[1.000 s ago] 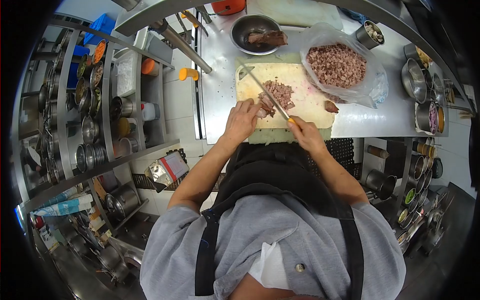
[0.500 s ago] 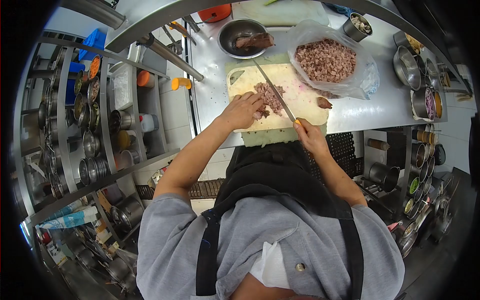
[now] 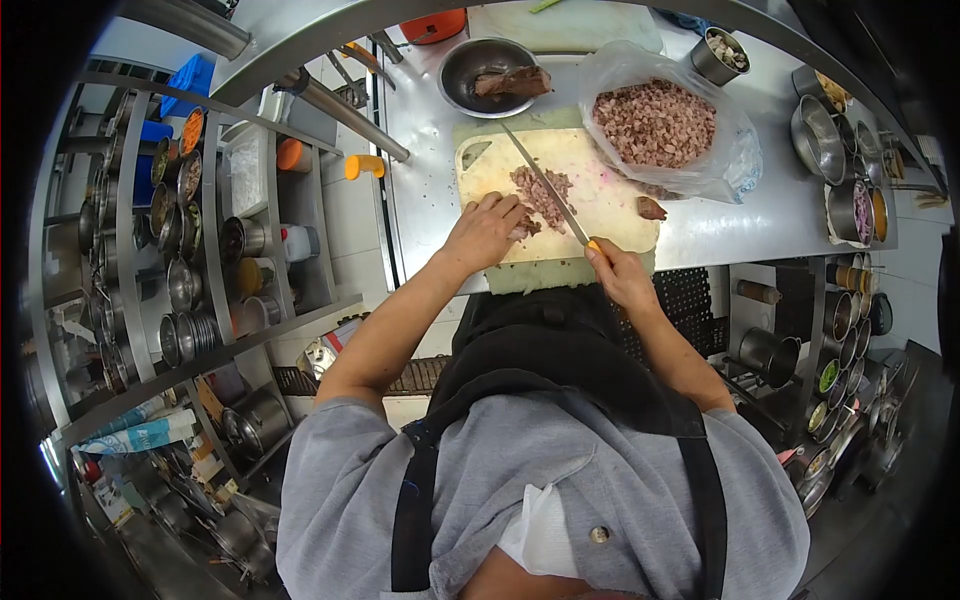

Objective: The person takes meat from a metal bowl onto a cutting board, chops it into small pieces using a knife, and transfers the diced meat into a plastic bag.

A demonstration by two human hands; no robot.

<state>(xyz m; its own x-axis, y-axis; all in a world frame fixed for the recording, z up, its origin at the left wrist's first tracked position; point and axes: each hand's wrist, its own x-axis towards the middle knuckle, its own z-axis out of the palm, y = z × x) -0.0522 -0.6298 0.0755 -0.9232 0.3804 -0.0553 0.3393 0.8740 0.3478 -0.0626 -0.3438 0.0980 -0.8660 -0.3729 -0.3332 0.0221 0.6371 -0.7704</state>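
Across the cutting board (image 3: 622, 232), the knife (image 3: 546, 180) slants, tip forward-left.

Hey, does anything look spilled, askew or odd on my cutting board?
Nothing looks seriously wrong. Pink stains mark the otherwise pale cutting board, and one meat chunk sits alone near the board's right edge, apart from the chopped meat.

No lettering, label, brand, number or sign can be read anywhere.
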